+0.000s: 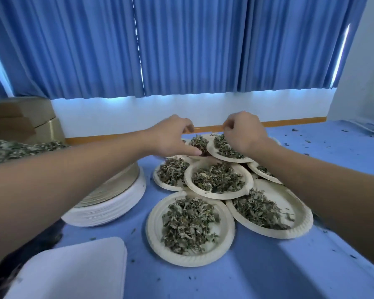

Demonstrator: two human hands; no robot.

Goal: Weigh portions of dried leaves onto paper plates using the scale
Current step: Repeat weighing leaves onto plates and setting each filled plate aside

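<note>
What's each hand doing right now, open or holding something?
Left hand: curled, thumb at a back plate; grip unclear.
Right hand: curled over another leaf plate; grip hidden.

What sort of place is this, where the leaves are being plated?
Probably an office or classroom used as a makeshift workroom: long blue curtains over a window, a blue-covered table, stacked cardboard boxes and a stack of paper plates.

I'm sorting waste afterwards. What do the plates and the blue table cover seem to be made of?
Plates: most likely pressed paper or pulp, matte cream, judging by the crimped, fluted rims and thin edges. Table cover: probably cloth, matte blue, with soft folds and no shine; a thin plastic sheet cannot be ruled out.
</note>
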